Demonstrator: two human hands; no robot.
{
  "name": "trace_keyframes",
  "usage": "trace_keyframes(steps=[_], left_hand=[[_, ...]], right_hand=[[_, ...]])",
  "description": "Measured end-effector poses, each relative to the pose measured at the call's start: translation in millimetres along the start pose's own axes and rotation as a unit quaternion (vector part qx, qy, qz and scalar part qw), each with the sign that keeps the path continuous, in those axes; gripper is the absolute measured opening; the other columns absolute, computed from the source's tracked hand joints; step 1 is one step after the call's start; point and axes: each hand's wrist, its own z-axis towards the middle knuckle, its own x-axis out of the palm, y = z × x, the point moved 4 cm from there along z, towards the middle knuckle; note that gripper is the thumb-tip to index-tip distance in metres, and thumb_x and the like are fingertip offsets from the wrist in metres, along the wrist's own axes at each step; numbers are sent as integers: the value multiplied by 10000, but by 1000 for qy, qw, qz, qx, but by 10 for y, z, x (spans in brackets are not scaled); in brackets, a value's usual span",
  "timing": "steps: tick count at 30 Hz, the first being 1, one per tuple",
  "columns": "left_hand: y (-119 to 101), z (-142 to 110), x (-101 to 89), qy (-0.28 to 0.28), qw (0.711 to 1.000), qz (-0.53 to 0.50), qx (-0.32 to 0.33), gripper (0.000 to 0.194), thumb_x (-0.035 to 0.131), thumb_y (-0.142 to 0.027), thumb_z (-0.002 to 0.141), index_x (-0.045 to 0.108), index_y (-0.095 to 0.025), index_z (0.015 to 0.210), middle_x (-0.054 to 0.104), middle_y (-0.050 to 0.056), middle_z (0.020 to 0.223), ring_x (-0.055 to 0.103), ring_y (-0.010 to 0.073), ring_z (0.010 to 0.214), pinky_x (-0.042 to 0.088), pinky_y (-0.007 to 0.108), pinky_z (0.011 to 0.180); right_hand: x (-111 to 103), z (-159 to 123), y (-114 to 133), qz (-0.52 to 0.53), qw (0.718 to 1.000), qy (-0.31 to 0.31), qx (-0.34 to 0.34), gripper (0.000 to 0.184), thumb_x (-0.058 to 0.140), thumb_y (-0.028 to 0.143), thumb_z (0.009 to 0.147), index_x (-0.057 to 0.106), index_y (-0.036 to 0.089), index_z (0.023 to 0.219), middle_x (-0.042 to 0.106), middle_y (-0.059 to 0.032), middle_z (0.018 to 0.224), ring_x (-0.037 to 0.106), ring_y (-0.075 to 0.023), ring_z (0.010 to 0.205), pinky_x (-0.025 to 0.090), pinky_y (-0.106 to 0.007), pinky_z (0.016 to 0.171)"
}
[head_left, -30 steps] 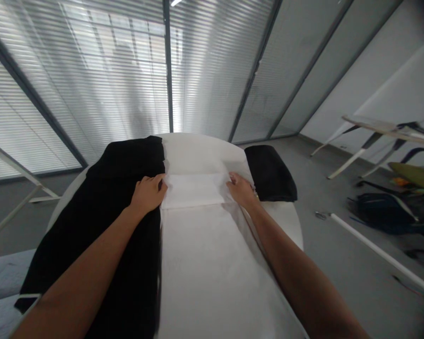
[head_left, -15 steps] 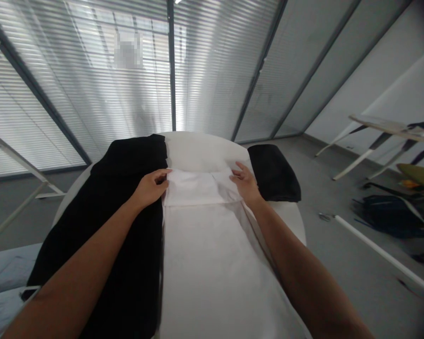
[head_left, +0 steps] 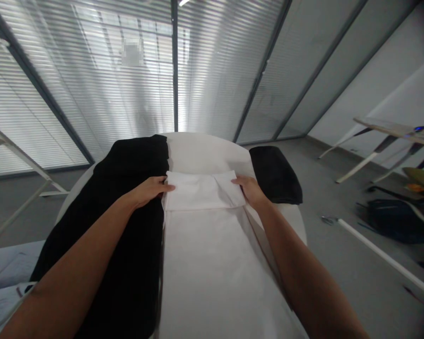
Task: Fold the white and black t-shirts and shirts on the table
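Observation:
A long piece of white cloth (head_left: 205,263) lies down the middle of the round white table (head_left: 205,148), its far end folded back over itself in a flat band. At the band's left corner my left hand (head_left: 151,189) is closed, with the thumb on top of the cloth. My right hand (head_left: 250,189) pinches the band's right corner, its fingertips on the edge. A crease runs through the band near its right side. Which kind of garment or sheet the white cloth is, I cannot tell.
Black cloth (head_left: 127,162) covers the table's left side, under my left forearm. A folded black cloth (head_left: 275,174) lies at the right edge. On the floor at right are a white pole (head_left: 385,254) and a dark bag (head_left: 392,216). A wooden-topped table (head_left: 392,127) stands beyond.
My right hand has gone from spread fingers to a pinch on the band's right corner. My left thumb now presses on the left corner. The fold's right side lies straighter.

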Motion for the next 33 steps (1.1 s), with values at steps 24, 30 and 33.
trace_keyframes(steps=[24,30,33], left_hand=[[-189,-17,-133,-147,973,-59,170,406,799,-271,628,660,-150,989,661,38,964,656,187,837,633,403,691],[-251,-38,-136,-175,953,-32,246,376,807,-341,627,653,-150,911,661,12,890,643,198,884,579,432,826],[-286,-67,-155,-202,942,13,269,377,834,-298,571,667,-162,880,670,6,864,633,188,862,546,399,854]], right_hand=[[14,-102,190,145,984,-76,-67,303,671,339,664,569,219,923,597,-11,935,581,-182,868,598,-340,618],[69,-100,192,219,968,-59,-105,254,660,297,685,513,233,883,590,-3,964,581,-197,946,572,-412,778],[62,-88,183,235,965,-46,-108,254,658,283,666,490,243,853,589,13,897,590,-195,936,536,-411,847]])
